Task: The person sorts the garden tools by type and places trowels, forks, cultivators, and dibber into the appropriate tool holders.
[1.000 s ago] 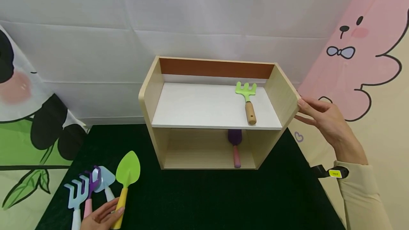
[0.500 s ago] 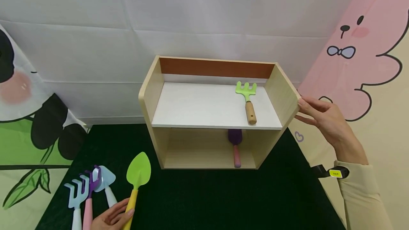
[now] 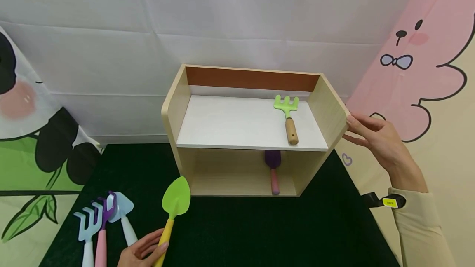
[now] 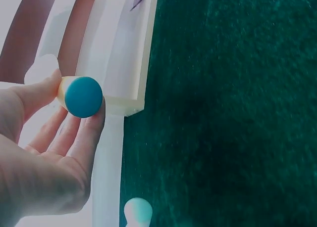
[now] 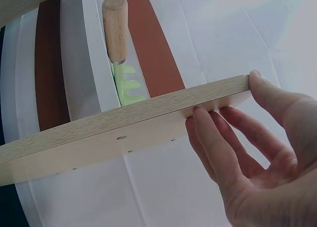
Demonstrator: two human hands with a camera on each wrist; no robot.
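My left hand [image 3: 142, 252] pinches a garden trowel [image 3: 176, 197] by its yellow handle, the lime-green blade pointing up and away from me. In the left wrist view the round handle end [image 4: 83, 97] faces the camera between thumb and fingers. A two-tier wooden shelf [image 3: 222, 122] stands ahead. My right hand [image 3: 382, 143] holds its right side panel, thumb at the edge and fingertips on the outer face [image 5: 148, 138]. A green hand rake [image 3: 291, 129] with a wooden handle lies on the upper tier. Below it is a purple trowel [image 3: 273, 160] with a pink handle.
Left of my left hand lie a light-blue hand rake [image 3: 89, 228], a purple hand fork [image 3: 102, 246] with a pink handle, and a light-blue trowel [image 3: 123, 206]. Dark green cloth [image 3: 252, 234] covers the table. A white sheet [image 3: 237, 15] hangs behind the shelf.
My left hand has moved to the right with the green trowel, away from the other tools and towards the shelf's lower left corner. The right hand and shelf stay put.
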